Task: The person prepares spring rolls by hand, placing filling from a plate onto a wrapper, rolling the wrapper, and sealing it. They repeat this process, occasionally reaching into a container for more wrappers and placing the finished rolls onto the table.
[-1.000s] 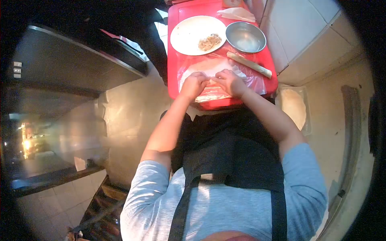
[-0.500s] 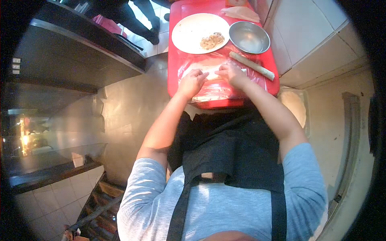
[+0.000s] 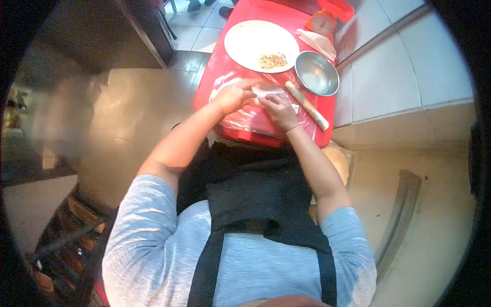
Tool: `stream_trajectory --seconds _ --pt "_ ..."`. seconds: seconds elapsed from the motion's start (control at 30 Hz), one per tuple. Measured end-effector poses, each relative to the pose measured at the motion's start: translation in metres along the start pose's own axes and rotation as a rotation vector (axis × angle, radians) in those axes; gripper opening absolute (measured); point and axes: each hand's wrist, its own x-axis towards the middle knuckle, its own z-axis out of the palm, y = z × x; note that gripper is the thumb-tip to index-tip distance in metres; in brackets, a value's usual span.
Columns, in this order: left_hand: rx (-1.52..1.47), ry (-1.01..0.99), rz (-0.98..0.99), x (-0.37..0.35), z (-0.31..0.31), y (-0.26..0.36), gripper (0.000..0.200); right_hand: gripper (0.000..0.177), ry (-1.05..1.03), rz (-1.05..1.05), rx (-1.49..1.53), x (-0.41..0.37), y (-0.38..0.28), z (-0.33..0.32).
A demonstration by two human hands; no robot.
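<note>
Pale wrapper (image 3: 265,91) between both hands (image 3: 233,98)

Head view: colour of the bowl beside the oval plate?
Silvery grey bare metal, by the look of the bowl; shows best in the head view.

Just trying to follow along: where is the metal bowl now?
In the head view, the metal bowl sits on the right of the red table, beside the white plate.

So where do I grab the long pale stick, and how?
Probably around its middle, from above, fingers down both long sides. The pale stick lies flat, long and narrow, so the middle should balance. Its far end is close to the metal bowl, leaving less finger room.
</note>
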Motion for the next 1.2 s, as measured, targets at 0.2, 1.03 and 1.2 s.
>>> stream_trajectory --seconds 0.2,1.03,1.2 --pt "-0.137 0.074 -0.166 0.008 0.015 -0.011 0.013 0.027 0.022 0.059 -0.02 0.011 0.014 0.006" --pt "0.281 0.1 -0.002 -0.03 0.039 0.032 0.072 0.064 -0.045 0.418 -0.029 0.051 0.033 -0.082" --pt "0.27 0.104 -0.009 -0.03 0.039 0.033 0.07 0.086 -0.371 0.819 -0.021 0.07 0.112 -0.078"
